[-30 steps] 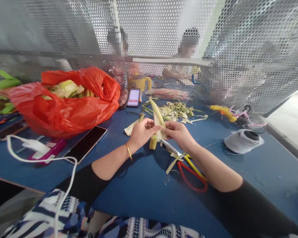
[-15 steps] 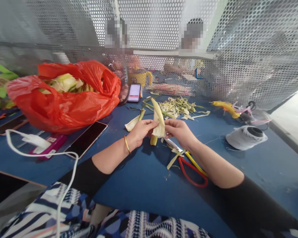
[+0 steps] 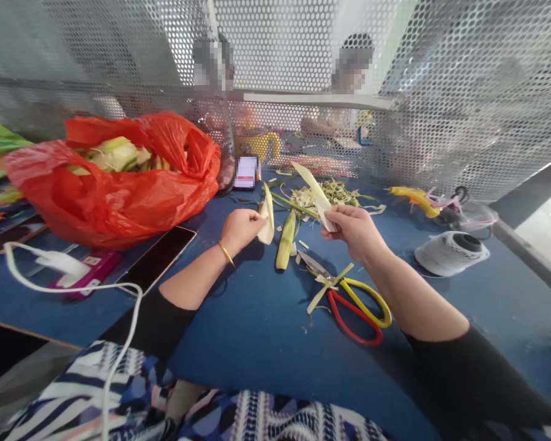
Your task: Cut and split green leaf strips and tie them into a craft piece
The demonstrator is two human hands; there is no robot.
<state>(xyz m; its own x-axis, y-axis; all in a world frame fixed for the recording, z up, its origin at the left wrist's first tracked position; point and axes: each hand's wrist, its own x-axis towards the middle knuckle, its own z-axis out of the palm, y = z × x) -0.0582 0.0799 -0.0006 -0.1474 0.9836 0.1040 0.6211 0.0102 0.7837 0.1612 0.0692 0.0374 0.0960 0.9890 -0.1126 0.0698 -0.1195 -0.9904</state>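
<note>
Pinched in my left hand (image 3: 242, 230) is a pale, curved corn husk strip (image 3: 268, 222). My right hand (image 3: 357, 231) grips another corn husk strip (image 3: 316, 192), long and pointed, tilted up to the left. The hands are apart. On the blue table between them lies a greenish-yellow rolled husk piece (image 3: 285, 245), touched by neither hand. Scissors (image 3: 351, 323) with one red and one yellow handle rest just below my right hand, blades pointing up-left, with thin husk scraps (image 3: 318, 300) across their pivot. Beyond the hands is a heap of shredded husk (image 3: 337, 192).
At left stands a red plastic bag (image 3: 133, 205) of husks, beside a dark phone (image 3: 163, 257) and a purple power strip (image 3: 89, 272) with a white cable. A lit phone (image 3: 246, 172) leans near the perforated screen (image 3: 284, 49). A yellow glue gun (image 3: 416, 199) and thread spool (image 3: 450, 253) lie right.
My hands have moved apart, each with its own husk strip. The rolled husk piece between them is now in full view on the table, and the scissors are less covered.
</note>
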